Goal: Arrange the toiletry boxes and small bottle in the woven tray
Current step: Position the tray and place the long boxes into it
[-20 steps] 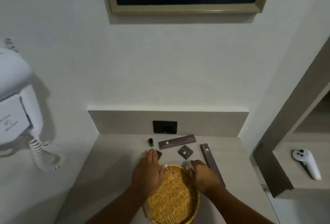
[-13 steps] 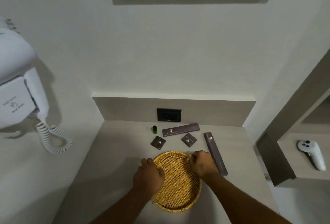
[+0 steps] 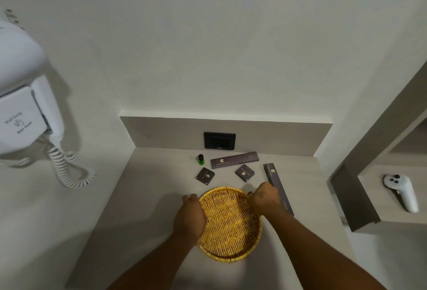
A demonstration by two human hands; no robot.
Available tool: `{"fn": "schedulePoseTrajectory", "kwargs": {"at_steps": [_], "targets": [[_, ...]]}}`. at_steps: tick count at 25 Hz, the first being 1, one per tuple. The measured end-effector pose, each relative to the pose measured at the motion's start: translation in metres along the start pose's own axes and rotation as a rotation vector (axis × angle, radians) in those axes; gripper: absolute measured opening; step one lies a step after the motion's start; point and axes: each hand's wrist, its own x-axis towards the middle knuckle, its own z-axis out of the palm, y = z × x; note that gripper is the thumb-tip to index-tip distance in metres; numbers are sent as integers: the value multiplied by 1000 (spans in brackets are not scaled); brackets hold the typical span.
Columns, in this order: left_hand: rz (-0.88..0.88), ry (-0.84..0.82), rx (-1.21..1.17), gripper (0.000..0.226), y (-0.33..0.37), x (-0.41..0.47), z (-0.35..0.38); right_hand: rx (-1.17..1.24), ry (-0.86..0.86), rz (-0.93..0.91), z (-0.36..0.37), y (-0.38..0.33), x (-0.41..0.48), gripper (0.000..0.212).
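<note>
2 hands on the woven tray (image 3: 231,225): left hand (image 3: 190,219) and right hand (image 3: 264,199) closed on opposite rims, probably to square it. Tray empty; 4 boxes (image 3: 234,160) and small bottle (image 3: 201,159) wait beyond on the counter (image 3: 150,185).

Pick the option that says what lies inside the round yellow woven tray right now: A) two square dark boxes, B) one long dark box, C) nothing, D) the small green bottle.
C: the round yellow woven tray shows only bare weave, while the small green bottle and the dark boxes lie on the counter beyond it.
</note>
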Motion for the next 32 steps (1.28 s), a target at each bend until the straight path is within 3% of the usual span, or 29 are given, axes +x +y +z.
{"fn": "schedulePoseTrajectory", "kwargs": {"at_steps": [8, 24, 28, 32], "targets": [[117, 73, -48, 23, 7, 32, -3, 150, -19, 174, -7, 19, -10, 33], [170, 92, -46, 29, 8, 38, -6, 204, -32, 255, -11, 21, -17, 45], [281, 222, 58, 38, 17, 49, -27, 193, 108, 203, -36, 22, 0, 48], [426, 171, 83, 32, 54, 87, -47, 86, 181, 150, -55, 18, 24, 39]]}}
